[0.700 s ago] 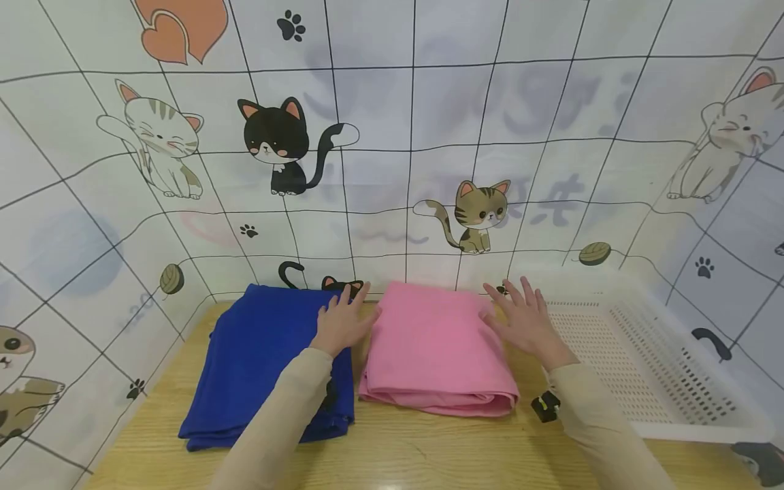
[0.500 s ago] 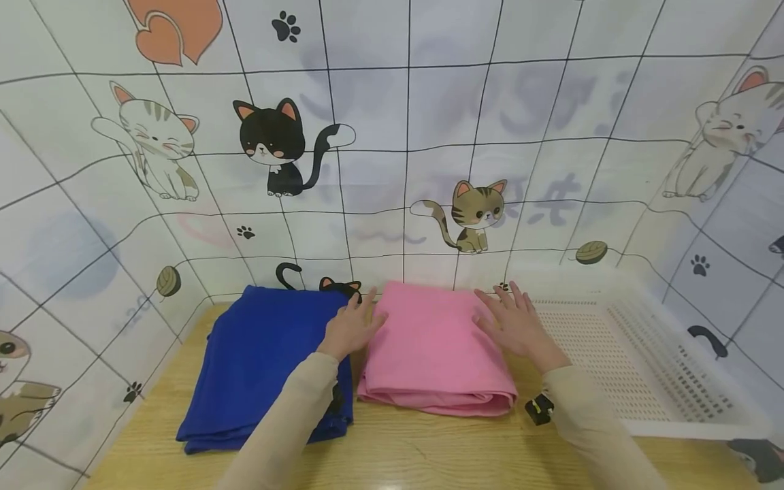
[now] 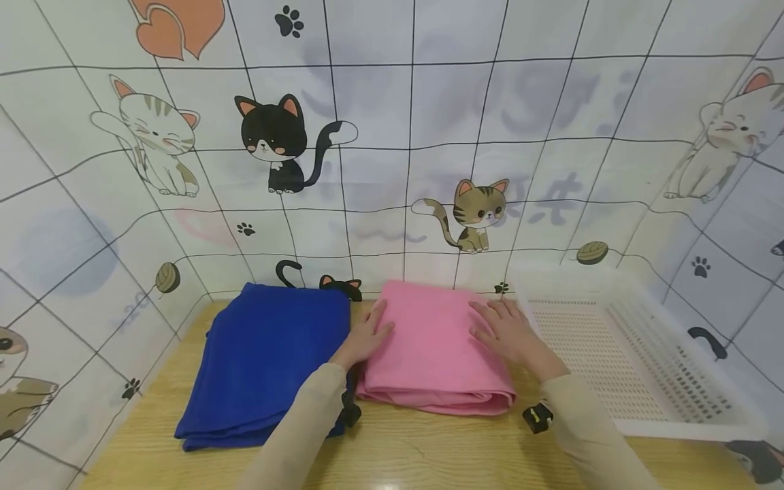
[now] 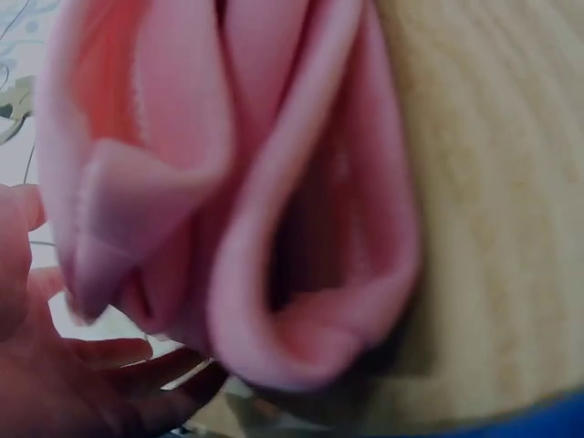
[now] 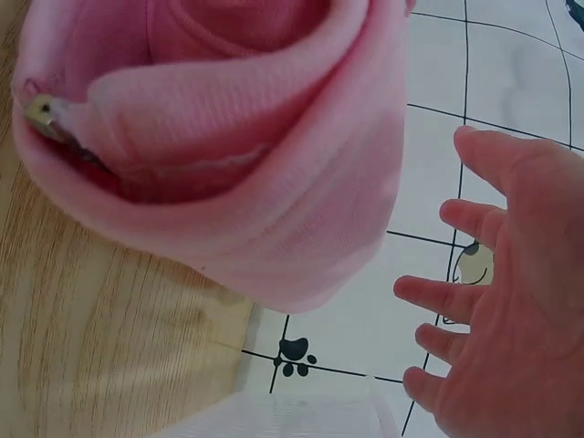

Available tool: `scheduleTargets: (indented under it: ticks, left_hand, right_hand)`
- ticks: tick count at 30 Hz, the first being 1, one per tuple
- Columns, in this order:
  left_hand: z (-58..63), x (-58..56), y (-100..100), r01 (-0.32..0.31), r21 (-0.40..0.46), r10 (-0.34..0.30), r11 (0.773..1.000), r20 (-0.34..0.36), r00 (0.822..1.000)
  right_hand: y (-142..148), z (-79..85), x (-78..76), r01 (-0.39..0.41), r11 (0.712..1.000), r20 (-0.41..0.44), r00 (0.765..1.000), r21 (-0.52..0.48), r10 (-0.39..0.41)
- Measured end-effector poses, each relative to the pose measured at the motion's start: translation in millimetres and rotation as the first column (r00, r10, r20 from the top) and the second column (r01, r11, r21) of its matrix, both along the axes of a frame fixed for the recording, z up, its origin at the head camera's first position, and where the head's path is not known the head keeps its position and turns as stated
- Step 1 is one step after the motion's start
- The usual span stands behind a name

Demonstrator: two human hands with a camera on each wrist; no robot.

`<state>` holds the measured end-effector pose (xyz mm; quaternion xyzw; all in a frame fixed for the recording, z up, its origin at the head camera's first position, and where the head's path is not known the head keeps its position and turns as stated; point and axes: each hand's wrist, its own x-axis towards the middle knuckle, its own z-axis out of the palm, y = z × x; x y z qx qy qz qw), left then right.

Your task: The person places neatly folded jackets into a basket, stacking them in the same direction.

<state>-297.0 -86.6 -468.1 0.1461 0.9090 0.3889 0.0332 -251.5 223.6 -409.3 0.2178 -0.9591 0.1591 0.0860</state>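
Pink cloth: folded on the table, between your hands
Left hand: fingers spread loosely at the pink cloth's left edge (contact unclear)
Right hand: fingers outstretched, by its right edge
Blue cloth: left of it
Basket: right of it

two folded cloths, one white basket, one wooden table

L hand spread, btm-L, nr folded pink cloth | wood tbl R | blue patch btm-R
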Motion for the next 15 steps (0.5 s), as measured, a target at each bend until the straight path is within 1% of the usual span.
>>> scheduleTargets:
  ticks: [2,5,7,9,12,15]
  left_hand:
    - [-4.8,-0.1,-1,0.011,0.045,-0.012,0.999,0.012,1.000]
    - [-10.5,-0.7,-3,0.016,0.110,-0.018,0.994,0.019,1.000]
    - [-12.3,-0.3,-4,0.019,0.170,-0.027,0.985,0.042,0.999]
    - [-13.3,0.3,-5,0.022,0.228,-0.040,0.973,0.072,0.997]
    - [-12.7,2.3,-6,0.017,0.285,-0.054,0.958,0.124,0.991]
    - [-11.7,4.1,-8,0.001,0.302,-0.049,0.953,0.152,0.987]
  right_hand:
    - [2,-2.5,-2.2,-0.007,1.000,0.000,1.000,-0.012,0.007]
    - [2,-2.1,-2.1,-0.001,0.999,0.034,0.999,-0.033,0.002]
    - [2,-0.9,-1.7,0.004,0.999,0.070,0.998,-0.052,0.000]
    - [1,1.8,0.0,0.013,0.998,0.101,0.995,-0.064,-0.006]
    - [-1,3.1,-0.4,0.010,0.997,0.126,0.992,-0.071,-0.001]
    - [-2,3.4,-1.2,0.006,0.997,0.144,0.990,-0.077,0.005]
